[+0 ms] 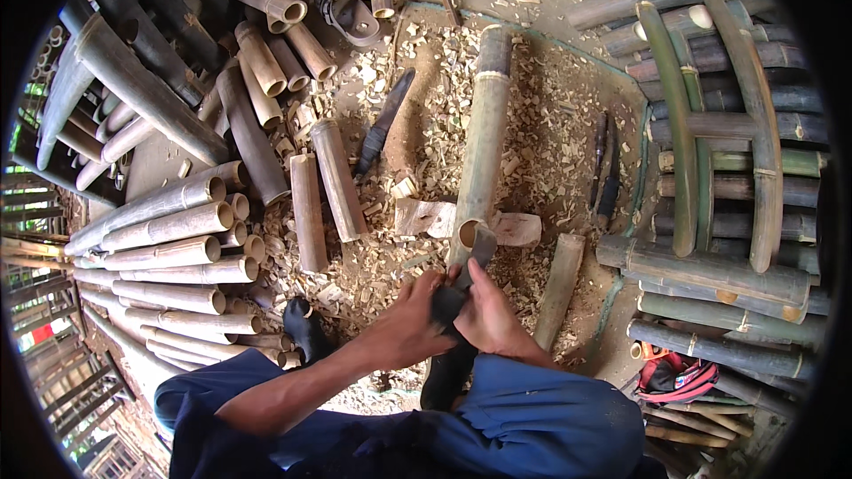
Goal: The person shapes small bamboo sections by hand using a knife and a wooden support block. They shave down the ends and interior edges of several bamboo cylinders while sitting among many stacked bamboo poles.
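A thick bamboo tube [484,133] lies lengthwise before me, its open near end propped on a notched wooden block [426,217]. At that end is a dark knife [480,247] with a black wrapped handle, its blade against or very near the rim. My left hand [404,326] is closed round the handle. My right hand [493,312] closes on the knife from the other side, thumb along it; its fingers are partly hidden. Another knife with a wrapped handle [383,124] lies on the chips left of the tube, and slim dark tools [607,173] lie to the right.
Pale wood chips [550,124] cover the ground. Cut bamboo pieces [337,182] lie left of the tube, and another [561,288] lies right. Bamboo stacks stand left [169,257] and right [719,266]. A red and black bag [679,379] sits at lower right, a sandal [349,19] at the back.
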Tool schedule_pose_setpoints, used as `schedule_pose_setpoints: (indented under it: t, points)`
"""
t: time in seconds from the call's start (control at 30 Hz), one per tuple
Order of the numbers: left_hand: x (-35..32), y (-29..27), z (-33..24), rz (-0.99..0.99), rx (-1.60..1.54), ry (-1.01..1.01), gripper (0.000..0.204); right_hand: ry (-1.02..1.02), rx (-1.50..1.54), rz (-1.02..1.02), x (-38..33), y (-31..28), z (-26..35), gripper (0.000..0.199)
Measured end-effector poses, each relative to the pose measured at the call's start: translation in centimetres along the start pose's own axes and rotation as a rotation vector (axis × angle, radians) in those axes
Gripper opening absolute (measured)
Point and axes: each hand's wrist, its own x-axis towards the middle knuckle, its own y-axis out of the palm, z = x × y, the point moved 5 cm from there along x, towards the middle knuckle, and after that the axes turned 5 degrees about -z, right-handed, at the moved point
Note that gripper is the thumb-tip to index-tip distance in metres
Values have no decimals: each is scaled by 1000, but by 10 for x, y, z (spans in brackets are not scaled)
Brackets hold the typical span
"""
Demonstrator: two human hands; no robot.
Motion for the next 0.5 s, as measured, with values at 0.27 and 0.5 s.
schedule_pose_setpoints:
  t: [0.27, 0.5]
  points:
    - [3, -47, 7, -188, 960, 65, 20, 74, 66, 138, 27, 10, -5, 35]
    - [59, -103, -82, -19, 1072, 303, 5, 116, 501, 115, 40, 21, 0, 30]
